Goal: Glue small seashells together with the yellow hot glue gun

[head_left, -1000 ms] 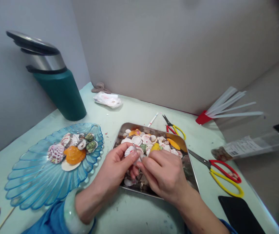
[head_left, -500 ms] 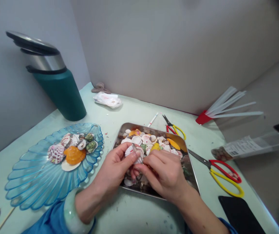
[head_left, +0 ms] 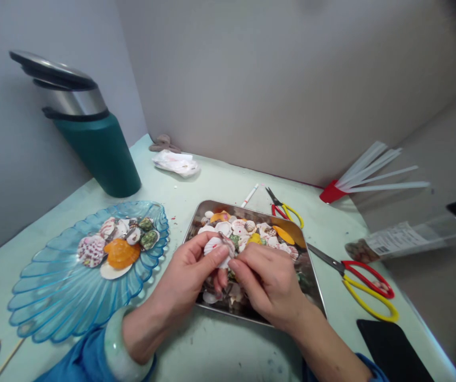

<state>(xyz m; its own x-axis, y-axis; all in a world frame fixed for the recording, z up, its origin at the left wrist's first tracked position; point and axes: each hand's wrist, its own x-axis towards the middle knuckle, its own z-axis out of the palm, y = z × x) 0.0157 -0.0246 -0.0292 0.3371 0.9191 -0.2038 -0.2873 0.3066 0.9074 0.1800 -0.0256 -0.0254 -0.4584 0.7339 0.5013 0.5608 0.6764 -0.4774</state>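
Observation:
My left hand (head_left: 190, 273) pinches a white scallop shell (head_left: 215, 248) between thumb and fingers, above a metal tray (head_left: 318, 289). Close against the shell's right side is my right hand (head_left: 271, 278), its thumb and fingers closed together. Whatever sits in that pinch is hidden or too small to name. Beneath both hands the tray holds many seashells, among them white scallops, an orange shell (head_left: 285, 235) and a yellow one (head_left: 254, 239).
A blue shell-shaped dish (head_left: 64, 302) with several shells stands at left, a green bottle (head_left: 100, 154) behind it. Large scissors (head_left: 355, 276), small scissors (head_left: 281, 207), a black flat object (head_left: 390, 347) and a red cup (head_left: 332, 192) of white sticks lie to the right.
My right hand's thumb and fingertips have shifted slightly right, a little apart from the left fingers. The shell in my left hand has turned slightly.

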